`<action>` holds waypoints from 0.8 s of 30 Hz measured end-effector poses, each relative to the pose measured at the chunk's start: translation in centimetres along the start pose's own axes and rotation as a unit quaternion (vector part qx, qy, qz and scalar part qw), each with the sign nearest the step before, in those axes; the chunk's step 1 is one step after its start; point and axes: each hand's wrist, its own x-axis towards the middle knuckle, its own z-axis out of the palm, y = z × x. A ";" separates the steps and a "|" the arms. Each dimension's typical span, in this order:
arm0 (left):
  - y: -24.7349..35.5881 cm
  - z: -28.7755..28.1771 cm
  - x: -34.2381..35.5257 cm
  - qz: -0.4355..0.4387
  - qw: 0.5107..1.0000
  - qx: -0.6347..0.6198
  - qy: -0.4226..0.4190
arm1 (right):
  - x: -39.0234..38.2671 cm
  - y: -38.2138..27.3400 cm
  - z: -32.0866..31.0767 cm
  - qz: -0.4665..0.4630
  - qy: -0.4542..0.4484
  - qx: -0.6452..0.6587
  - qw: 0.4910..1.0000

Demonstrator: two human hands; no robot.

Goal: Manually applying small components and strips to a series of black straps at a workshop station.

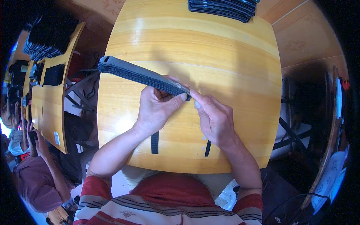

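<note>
From my remote seat I see the left hand (159, 107) pinching a stack of black straps (140, 77) near its right end, holding it slanted above the wooden bench (247, 112). The right hand (217, 116) has its fingertips at that same end; I can't tell whether they grip it. I see 2 black strips (154, 143) near the bench's close edge and a black pile (223, 9) at its far edge.
</note>
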 end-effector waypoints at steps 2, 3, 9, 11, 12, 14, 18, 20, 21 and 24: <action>-0.1 0.0 0.0 0.007 1.000 0.003 0.007 | 0.0 0.0 0.0 -0.005 -0.002 -0.018 1.000; -0.1 0.1 0.0 0.006 1.000 0.003 0.007 | 0.0 0.0 0.0 -0.005 -0.002 -0.017 1.000; -0.3 0.1 0.0 0.019 1.000 0.003 0.004 | -0.1 -0.4 -0.1 0.006 -0.016 -0.034 0.999; -0.3 0.2 0.0 0.020 1.000 0.007 0.002 | 0.0 -0.4 0.0 -0.003 -0.004 -0.042 0.999; -0.4 0.2 0.0 0.020 1.000 0.007 0.002 | 0.0 -0.5 0.0 -0.003 -0.004 -0.042 0.999; -0.5 0.2 -0.1 0.021 1.000 0.001 0.014 | 0.0 -0.8 0.0 0.009 -0.006 -0.049 0.999; -0.2 0.3 -0.1 0.018 1.000 0.024 0.008 | 0.0 -1.0 0.1 0.017 -0.006 -0.062 0.998; -0.2 0.4 -0.2 0.026 1.000 0.011 0.012 | -0.1 -1.1 0.3 0.021 0.002 -0.054 0.998; -0.2 0.4 -0.3 0.026 1.000 0.011 0.012 | 0.0 -1.1 0.3 0.021 0.002 -0.054 0.998; -0.3 0.6 -0.4 0.026 0.999 -0.008 0.017 | 0.1 -1.3 0.3 0.033 0.001 -0.053 0.998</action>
